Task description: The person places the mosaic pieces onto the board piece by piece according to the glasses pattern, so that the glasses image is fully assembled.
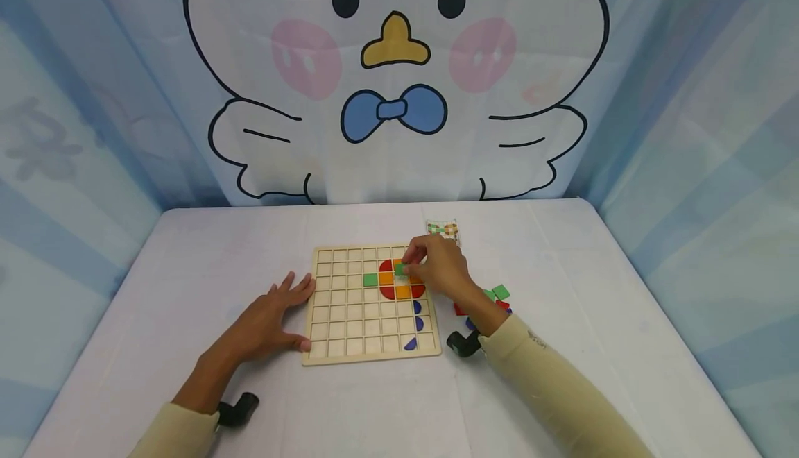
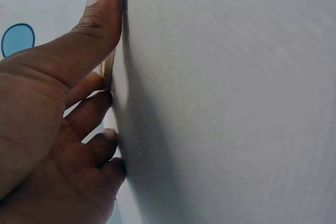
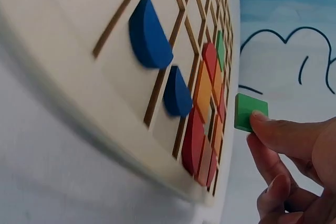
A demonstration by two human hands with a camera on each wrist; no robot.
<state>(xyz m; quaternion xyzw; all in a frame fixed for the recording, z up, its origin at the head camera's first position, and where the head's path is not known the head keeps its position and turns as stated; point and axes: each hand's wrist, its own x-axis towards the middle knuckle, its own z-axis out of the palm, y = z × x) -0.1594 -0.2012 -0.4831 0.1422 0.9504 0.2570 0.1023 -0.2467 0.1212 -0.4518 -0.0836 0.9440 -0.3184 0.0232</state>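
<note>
A wooden grid board lies on the table. My right hand pinches a green square tile between thumb and fingers, above the board's upper right. Around that spot sit orange square tiles and red rounded tiles in their cells, with a green tile to the left. Blue half-round tiles lie lower down, near the right side. At the board's left edge rests my left hand, fingers spread, its thumb and fingertips touching the rim. My right hand hides part of the upper right corner.
Loose green, red and blue tiles lie right of the board, partly behind my right forearm. A small patterned card is behind the board, partly covered by my right hand. A printed curtain hangs beyond the table's far edge.
</note>
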